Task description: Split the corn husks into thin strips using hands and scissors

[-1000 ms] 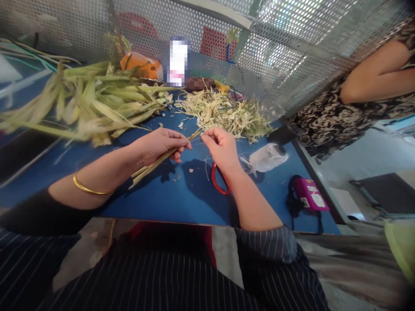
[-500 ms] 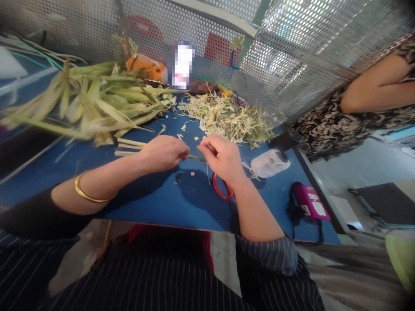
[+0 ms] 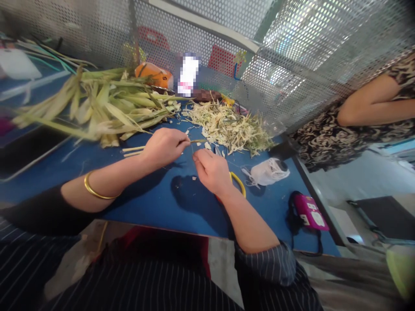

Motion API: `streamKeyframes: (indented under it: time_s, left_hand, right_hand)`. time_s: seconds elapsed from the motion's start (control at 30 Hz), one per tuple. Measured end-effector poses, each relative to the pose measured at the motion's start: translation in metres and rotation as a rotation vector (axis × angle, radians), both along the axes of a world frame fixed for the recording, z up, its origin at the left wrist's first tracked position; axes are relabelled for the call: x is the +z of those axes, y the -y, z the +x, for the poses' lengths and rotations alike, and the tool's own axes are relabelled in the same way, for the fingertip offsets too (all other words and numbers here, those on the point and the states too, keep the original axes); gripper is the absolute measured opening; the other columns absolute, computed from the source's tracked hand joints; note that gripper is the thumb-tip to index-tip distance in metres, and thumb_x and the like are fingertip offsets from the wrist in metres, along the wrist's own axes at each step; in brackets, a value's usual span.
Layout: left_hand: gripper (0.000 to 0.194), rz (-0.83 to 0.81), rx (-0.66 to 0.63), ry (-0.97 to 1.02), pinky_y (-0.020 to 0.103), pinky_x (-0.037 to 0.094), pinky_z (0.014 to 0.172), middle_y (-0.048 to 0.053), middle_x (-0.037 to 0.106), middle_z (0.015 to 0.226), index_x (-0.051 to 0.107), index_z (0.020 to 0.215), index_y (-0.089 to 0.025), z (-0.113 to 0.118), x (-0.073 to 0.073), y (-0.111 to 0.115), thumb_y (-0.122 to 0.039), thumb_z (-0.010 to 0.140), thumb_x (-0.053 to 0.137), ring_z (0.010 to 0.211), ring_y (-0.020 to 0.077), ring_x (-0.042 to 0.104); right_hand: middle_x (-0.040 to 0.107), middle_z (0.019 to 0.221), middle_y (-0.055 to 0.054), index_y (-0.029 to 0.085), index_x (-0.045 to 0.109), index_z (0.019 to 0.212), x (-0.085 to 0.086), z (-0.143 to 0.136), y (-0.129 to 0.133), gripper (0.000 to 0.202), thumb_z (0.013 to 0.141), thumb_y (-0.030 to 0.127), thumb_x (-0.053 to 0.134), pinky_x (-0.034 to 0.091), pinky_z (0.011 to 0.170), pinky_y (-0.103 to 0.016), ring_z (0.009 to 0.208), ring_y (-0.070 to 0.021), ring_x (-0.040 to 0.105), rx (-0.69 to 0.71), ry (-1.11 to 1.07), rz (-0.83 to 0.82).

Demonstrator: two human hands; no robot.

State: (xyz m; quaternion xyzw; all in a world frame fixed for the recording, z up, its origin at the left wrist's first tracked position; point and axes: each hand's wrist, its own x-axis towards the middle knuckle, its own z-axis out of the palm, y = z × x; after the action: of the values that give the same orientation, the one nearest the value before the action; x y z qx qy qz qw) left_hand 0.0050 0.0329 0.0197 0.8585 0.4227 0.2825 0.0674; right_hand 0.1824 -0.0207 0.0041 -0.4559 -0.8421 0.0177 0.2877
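My left hand [image 3: 164, 147] pinches stalks [image 3: 133, 151] beside the trimmings pile [image 3: 228, 125]; my right hand [image 3: 211, 170], curled, hides the scissors [image 3: 239, 183]; its hold is unclear.

A pile of green leaves [image 3: 97, 103] lies beside pale trimmings [image 3: 227, 125] on the blue table [image 3: 145, 203], with a magenta device [image 3: 309, 211] near a perforated metal screen [image 3: 308, 52].

Two hands working thin stalks over blue table

Left hand [image 3: 164, 147] pinches pale stalks [image 3: 134, 150] lying flat on blue table [image 3: 155, 198]; right hand [image 3: 211, 170] closed just beside it, over yellow-handled scissors [image 3: 239, 183]. Leafy green pile [image 3: 106, 106] far left, shredded trimmings [image 3: 230, 125] behind hands, white thread spool [image 3: 269, 170] and pink device [image 3: 309, 211] to the right.
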Motion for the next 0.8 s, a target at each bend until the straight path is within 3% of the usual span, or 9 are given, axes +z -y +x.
streamKeyframes:
  time_s: [0.07,0.13,0.2,0.27,0.33,0.4,0.47,0.6,0.8]
  left_hand:
    - [0.026,0.036,-0.105,-0.208,0.028,0.041,0.063,0.008,0.071,0.081,0.072,0.079,-0.015,0.001,-0.004,0.002,-0.02,0.086,0.048,0.075,0.021,0.065]
    - [0.023,0.018,-0.298,-0.349,0.027,0.04,0.06,0.006,0.07,0.077,0.071,0.076,-0.017,0.001,-0.005,0.004,-0.017,0.083,0.049,0.071,0.019,0.064]
    - [0.022,-0.046,-0.505,-0.317,0.024,0.04,0.061,0.003,0.07,0.077,0.071,0.077,-0.02,-0.001,-0.002,0.005,-0.016,0.083,0.05,0.069,0.0157,0.064]
    - [0.022,-0.133,-0.606,-0.138,0.022,0.042,0.066,0.002,0.072,0.081,0.071,0.082,-0.02,-0.002,0.003,0.004,-0.017,0.085,0.05,0.073,0.0135,0.064]
    - [0.021,-0.183,-0.545,0.03,0.021,0.043,0.066,0.003,0.072,0.08,0.072,0.085,-0.019,-0.003,0.008,0.003,-0.021,0.086,0.051,0.071,0.0125,0.064]
    - [0.021,-0.188,-0.375,0.123,0.022,0.041,0.06,0.002,0.07,0.07,0.072,0.084,-0.017,-0.004,0.01,0.002,-0.025,0.086,0.053,0.062,0.0118,0.06]
    - [0.022,-0.191,-0.192,0.186,0.022,0.039,0.056,0.0,0.065,0.059,0.073,0.08,-0.017,-0.004,0.01,0.0,-0.027,0.086,0.054,0.053,0.0112,0.056]
    - [0.024,-0.211,-0.005,0.226,0.023,0.04,0.056,0.0,0.065,0.056,0.073,0.076,-0.016,-0.003,0.005,-0.004,-0.026,0.085,0.053,0.052,0.012,0.056]
    - [0.026,-0.08,-0.002,0.017,0.027,0.042,0.066,0.006,0.074,0.084,0.074,0.085,-0.017,-0.002,-0.004,-0.007,-0.025,0.086,0.049,0.077,0.0198,0.065]
  right_hand:
    - [0.057,0.073,-0.005,0.018,0.055,0.076,0.004,0.002,0.001,0.024,0.093,0.023,0.039,0.031,0.06,-0.028,0.064,-0.0145,0.048,0.008,0.072,0.026]
    - [0.057,0.073,-0.004,0.018,0.056,0.075,0.007,0.008,-0.003,0.025,0.093,0.024,0.04,0.032,0.06,-0.028,0.065,-0.0139,0.049,0.019,0.037,-0.029]
    - [0.057,0.072,-0.002,0.018,0.057,0.073,0.008,0.016,-0.011,0.024,0.092,0.025,0.044,0.034,0.062,-0.026,0.066,-0.0128,0.05,0.037,-0.094,-0.163]
    - [0.054,0.064,0.001,0.018,0.056,0.07,0.005,0.022,-0.019,0.024,0.09,0.029,0.049,0.035,0.061,-0.025,0.061,-0.0112,0.048,0.052,-0.27,-0.34]
    - [0.045,0.053,0.005,0.019,0.056,0.069,-0.001,0.024,-0.026,0.026,0.088,0.035,0.052,0.034,0.055,-0.025,0.05,-0.0097,0.042,0.05,-0.457,-0.52]
    - [0.037,0.047,0.008,0.02,0.054,0.07,-0.007,0.022,-0.029,0.026,0.088,0.038,0.051,0.034,0.051,-0.025,0.043,-0.0091,0.035,0.043,-0.604,-0.652]
    - [0.037,0.047,0.008,0.021,0.053,0.072,-0.013,0.016,-0.026,0.024,0.089,0.035,0.047,0.035,0.052,-0.025,0.043,-0.0098,0.036,0.027,-0.601,-0.648]
    - [0.054,0.07,0.0,0.019,0.055,0.076,-0.012,0.003,-0.009,0.022,0.093,0.03,0.045,0.036,0.063,-0.026,0.066,-0.0131,0.049,0.023,-0.217,-0.272]
    - [0.054,0.071,-0.004,0.018,0.059,0.079,-0.003,-0.005,0.007,0.029,0.096,0.024,0.037,0.031,0.06,-0.03,0.065,-0.0153,0.047,0.058,0.196,0.033]
